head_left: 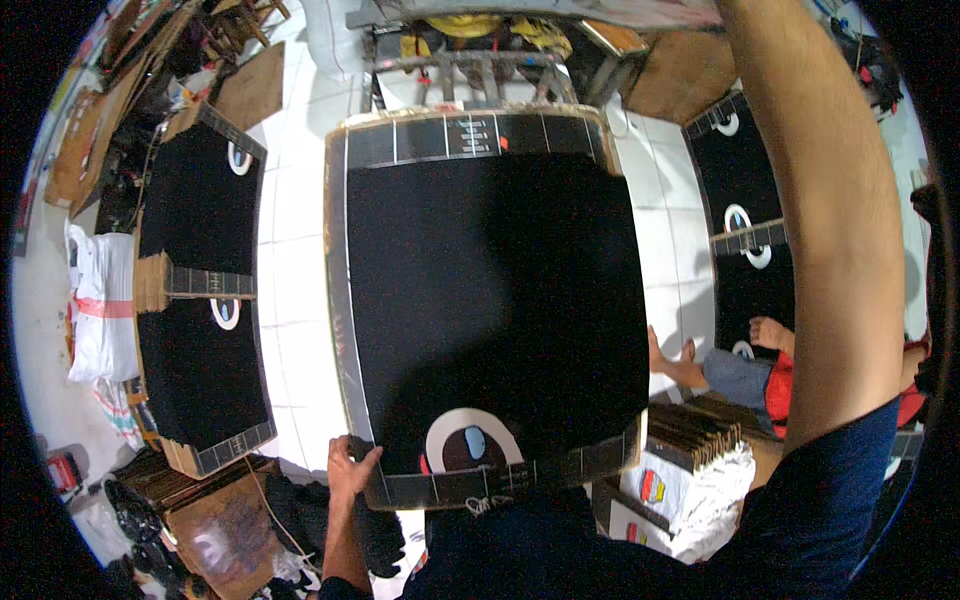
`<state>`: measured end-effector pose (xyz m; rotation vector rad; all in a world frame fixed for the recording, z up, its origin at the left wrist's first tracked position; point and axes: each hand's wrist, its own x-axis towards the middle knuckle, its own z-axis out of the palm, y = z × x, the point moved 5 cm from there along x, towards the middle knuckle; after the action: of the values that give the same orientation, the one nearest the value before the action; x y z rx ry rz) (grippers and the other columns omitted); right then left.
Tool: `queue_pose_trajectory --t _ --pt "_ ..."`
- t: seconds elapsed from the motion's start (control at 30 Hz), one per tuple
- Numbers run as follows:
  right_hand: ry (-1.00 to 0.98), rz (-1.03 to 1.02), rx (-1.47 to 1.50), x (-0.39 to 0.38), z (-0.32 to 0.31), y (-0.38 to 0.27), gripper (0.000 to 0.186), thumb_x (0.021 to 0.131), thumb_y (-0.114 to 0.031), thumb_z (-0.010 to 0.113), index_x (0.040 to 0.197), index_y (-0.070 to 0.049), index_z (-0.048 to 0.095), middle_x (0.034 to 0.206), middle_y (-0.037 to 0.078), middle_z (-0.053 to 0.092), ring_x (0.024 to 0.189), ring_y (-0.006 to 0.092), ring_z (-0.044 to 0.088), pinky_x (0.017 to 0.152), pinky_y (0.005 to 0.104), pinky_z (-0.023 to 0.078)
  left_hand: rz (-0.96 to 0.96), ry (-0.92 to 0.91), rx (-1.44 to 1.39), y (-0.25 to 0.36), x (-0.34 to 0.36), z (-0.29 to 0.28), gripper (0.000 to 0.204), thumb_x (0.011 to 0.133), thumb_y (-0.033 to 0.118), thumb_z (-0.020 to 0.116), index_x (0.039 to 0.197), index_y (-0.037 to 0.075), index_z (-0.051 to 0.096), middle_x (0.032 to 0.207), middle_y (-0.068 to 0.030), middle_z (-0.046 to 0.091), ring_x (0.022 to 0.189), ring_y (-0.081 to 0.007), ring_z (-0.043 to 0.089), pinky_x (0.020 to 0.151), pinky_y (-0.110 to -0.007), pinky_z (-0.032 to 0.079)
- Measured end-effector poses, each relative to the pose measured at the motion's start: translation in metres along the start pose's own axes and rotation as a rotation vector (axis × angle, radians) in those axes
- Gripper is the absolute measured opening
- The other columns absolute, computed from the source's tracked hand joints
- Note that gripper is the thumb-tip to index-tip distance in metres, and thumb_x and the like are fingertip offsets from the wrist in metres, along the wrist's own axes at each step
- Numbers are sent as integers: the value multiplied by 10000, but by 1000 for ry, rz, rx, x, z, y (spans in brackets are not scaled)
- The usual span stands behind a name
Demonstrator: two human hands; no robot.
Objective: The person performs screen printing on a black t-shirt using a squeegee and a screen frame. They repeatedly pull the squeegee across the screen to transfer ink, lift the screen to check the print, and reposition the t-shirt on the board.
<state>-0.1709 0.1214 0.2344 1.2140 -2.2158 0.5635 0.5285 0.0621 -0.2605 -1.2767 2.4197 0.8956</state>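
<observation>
A large board [336, 300] lies in front of me, covered by a black cloth panel [490, 290]. Dark bands with thin white lines run along its far and near ends. Close to the near end is a printed pale half-ring [440, 435] around a light blue oval [475, 442]. My left hand [352, 466] grips the board's near left corner, thumb on top and fingers at the side edge. My right arm reaches far up along the right side; its hand lies beyond the top of the picture. A greyish panel [600, 12] crosses the top edge, partly cut off.
Similar black-covered boards lie at left [200, 215] and right [735, 170] on white floor tiles [290, 330]. Another person's hand [770, 335] and bare foot [680, 368] are at right. Stacked cardboard [700, 440] stands near right; a white bag [103, 300] is far left.
</observation>
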Motion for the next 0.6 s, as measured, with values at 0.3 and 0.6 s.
queue_pose_trajectory --t 0.3,0.6 --pt "-147 160 -93 12 3 11 938 748 -897 594 1115 -58 798 1150 236 747 1087 375 715 988 417 541 498 580 103 200 140 -49 786 866 482 780 1411 -35 546 1463 -280 503 1400 -437 429 1171 -565 306" --pt "-128 -2 -14 49 18 30 1019 792 -867 581 1267 26 701 1307 299 665 1226 393 652 1075 411 492 693 394 302 485 352 14 747 966 529 565 1589 145 414 1715 -171 200 1593 -387 127 1171 -791 53"
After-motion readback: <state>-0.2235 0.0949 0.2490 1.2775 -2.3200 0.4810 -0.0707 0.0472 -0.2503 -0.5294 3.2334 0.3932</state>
